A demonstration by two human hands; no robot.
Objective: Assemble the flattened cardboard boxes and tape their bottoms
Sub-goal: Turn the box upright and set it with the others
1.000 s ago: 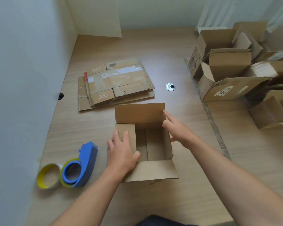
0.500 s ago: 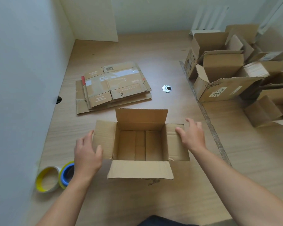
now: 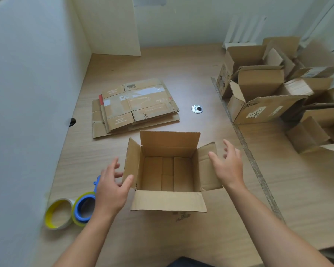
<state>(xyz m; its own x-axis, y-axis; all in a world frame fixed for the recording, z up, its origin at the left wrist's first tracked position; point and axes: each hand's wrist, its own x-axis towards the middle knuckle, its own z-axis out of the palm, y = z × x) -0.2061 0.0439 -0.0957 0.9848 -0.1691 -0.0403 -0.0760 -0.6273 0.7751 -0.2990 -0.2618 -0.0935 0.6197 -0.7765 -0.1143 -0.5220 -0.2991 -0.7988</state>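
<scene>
Side flaps [image 3: 132, 162] risen; left hand [image 3: 110, 191], right hand [image 3: 228, 170] flank box [image 3: 168, 201].

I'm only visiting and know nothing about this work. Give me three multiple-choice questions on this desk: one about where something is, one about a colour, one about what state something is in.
1. Where does the stack of flattened boxes lie?
A. Beyond the open box, toward the left wall
B. Inside the open box
C. On the floor

2. What colour is the tape dispenser by the left hand?
A. Red
B. Blue
C. Black

3. How are the open box's top flaps?
A. Taped shut
B. All four folded open
C. Cut off

Answers:
1 A: it lies flat on the desk past the box's far flap.
2 B: its ring and handle are blue.
3 B: the inside bottom of the box shows.
</scene>
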